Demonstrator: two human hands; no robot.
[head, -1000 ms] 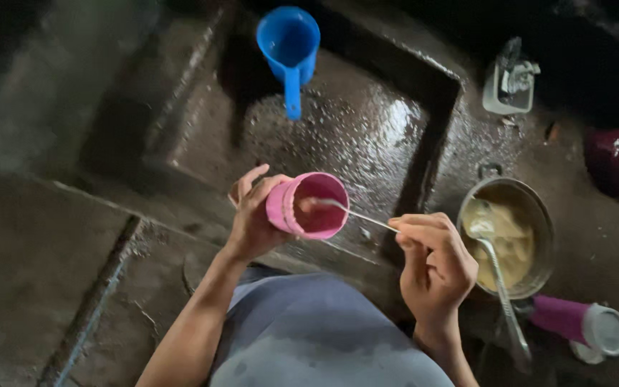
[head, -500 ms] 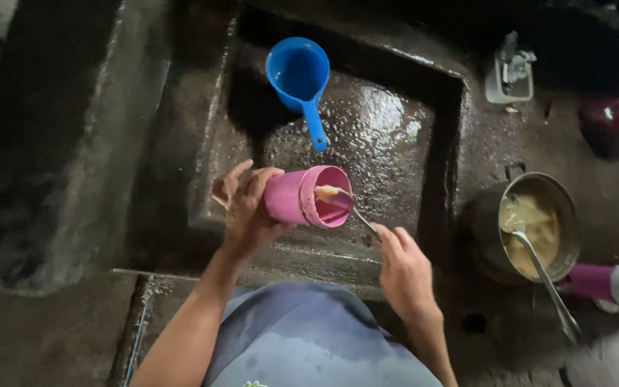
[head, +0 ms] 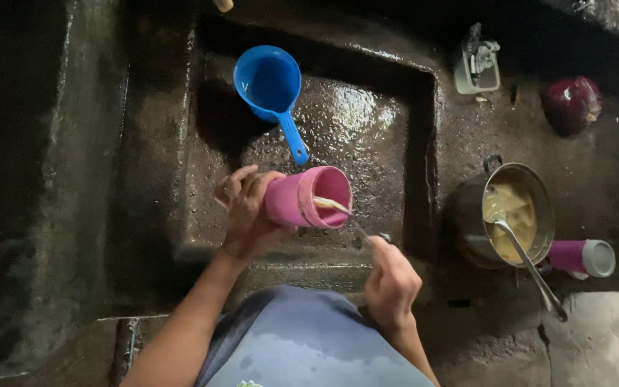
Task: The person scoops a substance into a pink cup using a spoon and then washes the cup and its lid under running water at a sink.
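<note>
My left hand (head: 246,208) grips a pink cup-shaped container (head: 306,198), tipped on its side with its mouth facing right, above the near rim of a wet stone sink (head: 367,136). My right hand (head: 391,281) holds a metal spoon (head: 344,213) by its handle. The spoon's bowl sits inside the container's mouth and carries a pale paste.
A blue plastic dipper (head: 272,89) lies in the sink's far left corner. Right of the sink stands a metal pot (head: 510,215) of pale mash with a ladle (head: 528,261) in it. Beside it lie a pink and white lidded container (head: 582,256), a dark red bag (head: 572,104) and a small white holder (head: 476,68).
The container has tilted further onto its side. My right hand has dropped lower and nearer to my body, with the spoon still in the container's mouth. The view has shifted left.
</note>
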